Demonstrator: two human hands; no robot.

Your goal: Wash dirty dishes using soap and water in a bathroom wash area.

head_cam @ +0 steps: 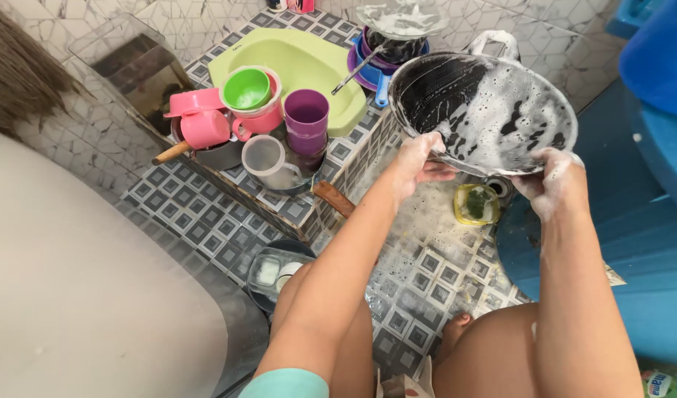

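I hold a black, soap-covered wok [482, 107] tilted up in front of me with both hands. My left hand [419, 162] grips its near left rim and is covered in foam. My right hand [556, 180] grips the near right rim, also soapy. The wok's white foamy handle sticks out at its far edge. Below the wok, a small yellow tub with a green scrubbing sponge [476, 204] sits on the wet patterned tile floor.
On a tiled ledge to the left stand a pink cup [204, 127], a green bowl [246, 88], a purple cup [306, 118], a clear cup [268, 158] and a lime-green basin [309, 63]. Soapy dishes [394, 37] are stacked behind. A blue tub [648, 243] stands right.
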